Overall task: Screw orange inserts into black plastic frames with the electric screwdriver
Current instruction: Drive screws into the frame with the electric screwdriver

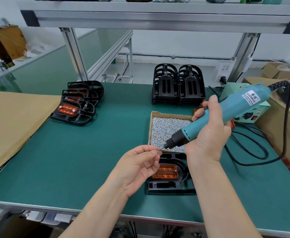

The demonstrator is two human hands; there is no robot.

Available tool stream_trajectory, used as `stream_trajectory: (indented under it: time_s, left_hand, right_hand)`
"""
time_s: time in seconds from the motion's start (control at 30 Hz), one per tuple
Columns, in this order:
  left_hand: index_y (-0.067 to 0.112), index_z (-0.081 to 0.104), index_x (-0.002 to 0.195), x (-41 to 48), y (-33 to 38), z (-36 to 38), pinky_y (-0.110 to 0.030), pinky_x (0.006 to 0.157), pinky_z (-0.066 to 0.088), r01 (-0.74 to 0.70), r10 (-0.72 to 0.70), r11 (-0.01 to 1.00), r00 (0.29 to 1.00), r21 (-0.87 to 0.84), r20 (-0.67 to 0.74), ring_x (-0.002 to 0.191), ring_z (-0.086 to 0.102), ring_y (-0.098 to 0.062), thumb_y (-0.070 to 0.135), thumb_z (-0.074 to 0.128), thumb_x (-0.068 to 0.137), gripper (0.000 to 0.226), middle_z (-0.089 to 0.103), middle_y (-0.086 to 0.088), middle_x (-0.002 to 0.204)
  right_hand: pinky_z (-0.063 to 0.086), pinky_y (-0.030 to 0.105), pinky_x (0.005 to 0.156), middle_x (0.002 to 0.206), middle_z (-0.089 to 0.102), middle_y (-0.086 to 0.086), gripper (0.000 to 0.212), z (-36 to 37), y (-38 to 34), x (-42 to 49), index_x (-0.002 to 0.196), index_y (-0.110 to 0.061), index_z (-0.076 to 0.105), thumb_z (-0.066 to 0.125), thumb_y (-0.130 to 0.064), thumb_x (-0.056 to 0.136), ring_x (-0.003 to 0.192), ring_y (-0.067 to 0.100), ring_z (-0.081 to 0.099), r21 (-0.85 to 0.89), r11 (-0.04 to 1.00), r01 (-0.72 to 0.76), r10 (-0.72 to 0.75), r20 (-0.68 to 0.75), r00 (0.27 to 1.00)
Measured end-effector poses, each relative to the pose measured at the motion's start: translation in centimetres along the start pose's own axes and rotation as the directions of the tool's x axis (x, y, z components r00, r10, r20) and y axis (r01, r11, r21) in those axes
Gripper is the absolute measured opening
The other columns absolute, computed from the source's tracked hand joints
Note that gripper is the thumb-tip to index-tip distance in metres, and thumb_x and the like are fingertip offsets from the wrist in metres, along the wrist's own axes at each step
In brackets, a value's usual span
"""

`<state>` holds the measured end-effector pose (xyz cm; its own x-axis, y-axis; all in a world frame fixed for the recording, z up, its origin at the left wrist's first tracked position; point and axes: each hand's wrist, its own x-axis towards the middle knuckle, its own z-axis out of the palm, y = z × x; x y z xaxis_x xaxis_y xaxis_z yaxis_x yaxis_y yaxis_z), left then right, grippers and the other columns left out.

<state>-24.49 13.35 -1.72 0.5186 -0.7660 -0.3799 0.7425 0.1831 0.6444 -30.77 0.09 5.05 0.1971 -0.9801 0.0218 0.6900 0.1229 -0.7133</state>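
Note:
My right hand (209,133) grips the teal electric screwdriver (226,112), held tilted with its bit pointing down-left. My left hand (139,165) pinches a small screw (158,151) right at the bit's tip. Below both hands, a black plastic frame (171,184) lies flat on the green mat, and an orange insert (165,171) sits in it, partly hidden by my left fingers. A cardboard tray full of silver screws (164,127) stands just behind the frame.
A pile of frames with orange inserts (79,103) lies at the left. Two stacks of bare black frames (178,85) stand at the back. The screwdriver's power unit (254,114) and black cable (254,152) occupy the right. Cardboard sheet (8,124) covers the left edge.

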Motion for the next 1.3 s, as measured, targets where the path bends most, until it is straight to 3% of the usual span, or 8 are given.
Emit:
stream_trajectory:
  time_s: [0.57, 0.73, 0.9, 1.0, 1.1, 1.3]
  left_hand:
    - [0.001, 0.071, 0.082, -0.3, 0.0, 0.0, -0.027, 0.06, 0.056, 0.019, -0.018, 0.999, 1.0, -0.034, 0.013, 0.065, 0.065, -0.017, -0.008, 0.067, 0.072, 0.013, 0.067, -0.016, 0.079]
    - [0.001, 0.072, 0.08, -0.3, -0.3, 0.0, -0.026, 0.06, 0.057, -0.009, 0.008, 0.999, 1.0, -0.039, -0.007, 0.065, 0.065, -0.016, -0.007, 0.068, 0.071, 0.012, 0.068, -0.016, 0.079]
    - [0.002, 0.07, 0.079, -0.3, -1.6, 0.5, -0.024, 0.063, 0.057, -0.172, 0.173, 0.985, 0.981, 0.02, -0.092, 0.066, 0.065, -0.015, -0.006, 0.068, 0.074, 0.009, 0.07, -0.015, 0.081]
    - [0.006, 0.072, 0.074, -0.4, -2.3, 0.7, -0.023, 0.069, 0.057, -0.309, 0.327, 0.941, 0.936, 0.138, -0.129, 0.071, 0.066, -0.015, -0.011, 0.064, 0.083, 0.021, 0.069, -0.013, 0.082]
    - [0.015, 0.074, 0.069, -0.5, -2.9, 0.8, -0.022, 0.072, 0.055, -0.412, 0.453, 0.874, 0.883, 0.259, -0.125, 0.072, 0.064, -0.013, -0.011, 0.065, 0.084, 0.031, 0.071, -0.01, 0.079]
    - [0.017, 0.07, 0.079, -0.2, -3.9, 0.6, -0.025, 0.071, 0.053, -0.54, 0.655, 0.67, 0.753, 0.509, -0.063, 0.073, 0.062, -0.012, -0.007, 0.066, 0.087, 0.025, 0.071, -0.009, 0.079]
  right_hand:
    - [0.048, 0.019, 0.053, 0.06, 0.061, -0.01, 0.018, 0.0, -0.2, -0.2, 0.087, -0.015, 0.058, 0.074, -0.023, 0.09, 0.051, 0.006, 0.054, -0.009, 1.0, 0.001, -0.001, -0.006, 1.0]
    - [0.047, 0.02, 0.053, 0.06, 0.061, -0.01, 0.023, -0.2, 0.0, -0.2, 0.098, -0.01, 0.056, 0.073, -0.022, 0.09, 0.051, 0.005, 0.053, -0.024, 1.0, 0.013, -0.013, -0.01, 1.0]
    - [0.046, 0.02, 0.053, 0.058, 0.06, -0.011, 0.025, 0.0, 0.3, -0.3, 0.099, -0.008, 0.055, 0.073, -0.023, 0.09, 0.051, 0.006, 0.052, -0.046, 0.998, 0.042, -0.043, -0.015, 0.999]
    - [0.046, 0.02, 0.053, 0.056, 0.059, -0.011, 0.028, 0.0, 0.5, -0.2, 0.102, -0.006, 0.055, 0.073, -0.023, 0.09, 0.051, 0.007, 0.052, -0.052, 0.998, 0.025, -0.026, -0.033, 0.999]
    - [0.046, 0.019, 0.053, 0.055, 0.059, -0.012, 0.028, -0.1, 0.7, 0.1, 0.104, -0.008, 0.055, 0.073, -0.024, 0.09, 0.051, 0.005, 0.052, -0.049, 0.999, -0.003, 0.0, -0.057, 0.998]
    - [0.046, 0.018, 0.053, 0.055, 0.058, -0.012, 0.028, -0.2, 1.0, 0.4, 0.104, -0.009, 0.055, 0.073, -0.024, 0.089, 0.05, 0.005, 0.052, -0.029, 0.999, -0.029, 0.027, -0.068, 0.997]
